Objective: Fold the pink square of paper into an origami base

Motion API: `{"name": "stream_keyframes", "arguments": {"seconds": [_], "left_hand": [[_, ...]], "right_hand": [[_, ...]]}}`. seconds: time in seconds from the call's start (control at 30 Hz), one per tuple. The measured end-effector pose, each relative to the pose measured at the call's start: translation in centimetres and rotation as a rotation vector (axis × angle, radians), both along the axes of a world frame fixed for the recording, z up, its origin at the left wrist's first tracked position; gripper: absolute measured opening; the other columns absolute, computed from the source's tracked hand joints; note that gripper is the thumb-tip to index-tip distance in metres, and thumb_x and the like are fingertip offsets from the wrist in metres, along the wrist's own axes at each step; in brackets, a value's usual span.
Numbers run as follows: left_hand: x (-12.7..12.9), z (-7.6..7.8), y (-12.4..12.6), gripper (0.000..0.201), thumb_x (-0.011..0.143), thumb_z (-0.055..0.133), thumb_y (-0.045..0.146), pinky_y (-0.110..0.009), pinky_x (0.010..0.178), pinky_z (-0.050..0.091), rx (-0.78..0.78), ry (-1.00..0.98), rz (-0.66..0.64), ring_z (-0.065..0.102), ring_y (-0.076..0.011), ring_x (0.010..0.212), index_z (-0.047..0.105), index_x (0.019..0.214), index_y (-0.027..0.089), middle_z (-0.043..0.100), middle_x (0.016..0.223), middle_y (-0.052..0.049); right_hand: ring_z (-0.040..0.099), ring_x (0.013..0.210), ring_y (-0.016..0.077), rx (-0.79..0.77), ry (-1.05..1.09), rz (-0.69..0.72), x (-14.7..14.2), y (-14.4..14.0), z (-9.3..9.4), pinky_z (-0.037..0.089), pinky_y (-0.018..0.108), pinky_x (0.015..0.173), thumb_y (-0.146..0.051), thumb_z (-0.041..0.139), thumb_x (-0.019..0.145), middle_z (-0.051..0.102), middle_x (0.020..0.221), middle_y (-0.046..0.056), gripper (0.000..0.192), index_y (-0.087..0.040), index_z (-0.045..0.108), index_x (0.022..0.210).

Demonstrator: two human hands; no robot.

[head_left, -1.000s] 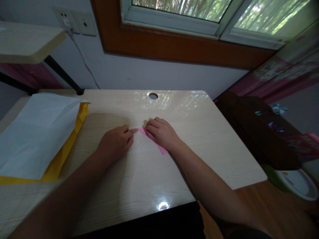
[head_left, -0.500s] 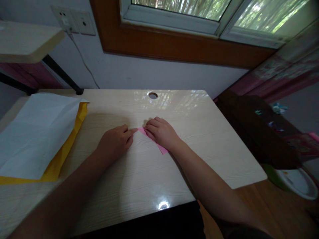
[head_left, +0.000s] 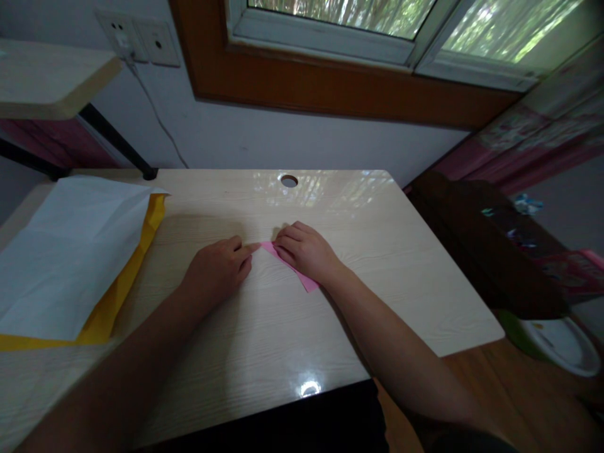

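— From where you stand, which hand is on it?

— Both, nearly. The right hand (head_left: 307, 251) lies flat over the pink paper (head_left: 306, 281), fingers together and pressing it down on the desk (head_left: 264, 340); most of the sheet is hidden under the palm. The left hand (head_left: 218, 269) is loosely curled, its forefinger stretched out so the tip touches the paper's pointed end.

— So how does the paper run?

— Slantwise. Its long axis goes from the near corner by the right wrist up and leftward to that tip between the two hands. The right hand is plainly the nearer one, sitting on top; the left only meets it at the point.

— Anything else about?

— Off to the left, well apart, a white sheet (head_left: 70, 251) lies over a yellow sheet (head_left: 111, 302). Farther back, the cable hole (head_left: 289, 180) near the desk's far edge, then the window (head_left: 377, 19).
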State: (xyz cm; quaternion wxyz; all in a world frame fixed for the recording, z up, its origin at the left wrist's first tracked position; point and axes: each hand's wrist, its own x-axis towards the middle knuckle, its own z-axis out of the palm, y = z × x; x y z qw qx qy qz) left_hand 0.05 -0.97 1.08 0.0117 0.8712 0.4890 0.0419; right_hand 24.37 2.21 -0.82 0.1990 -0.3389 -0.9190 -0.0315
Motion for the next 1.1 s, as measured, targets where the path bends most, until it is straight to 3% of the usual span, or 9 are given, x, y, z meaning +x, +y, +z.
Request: {"name": "stream_keyframes", "arguments": {"seconds": [0.43,0.6,1.1], "left_hand": [[0.0,0.3,-0.2,0.037,0.100,0.048,0.028,-0.033,0.075,0.049,0.011,0.002,-0.029,0.063,-0.0219,0.088,0.065,0.133,0.024,0.065,0.100,-0.007],[1.0,-0.1,-0.3,0.046,0.101,0.047,0.026,-0.034,0.083,0.050,0.041,-0.011,-0.048,0.062,-0.0230,0.094,0.054,0.146,0.021,0.064,0.105,-0.009],[2.2,-0.1,-0.8,0.046,0.103,0.043,0.027,-0.036,0.078,0.050,0.045,0.089,-0.007,0.063,-0.0242,0.089,0.054,0.147,0.021,0.064,0.103,-0.010]], "right_hand": [[0.055,0.090,0.0229,0.005,0.037,0.024,0.0,0.0,0.0,0.047,0.037,0.082,-0.027,0.052,0.104,0.070,0.097,0.010,0.025,-0.017,0.073,0.096],[0.055,0.090,0.0231,0.003,0.033,0.019,0.0,0.0,-0.1,0.046,0.037,0.082,-0.027,0.054,0.104,0.070,0.097,0.010,0.023,-0.016,0.073,0.097],[0.055,0.087,0.0222,-0.022,0.026,0.014,-0.1,-0.1,0.3,0.045,0.037,0.079,-0.026,0.055,0.103,0.069,0.093,0.010,0.024,-0.015,0.074,0.094]]}}
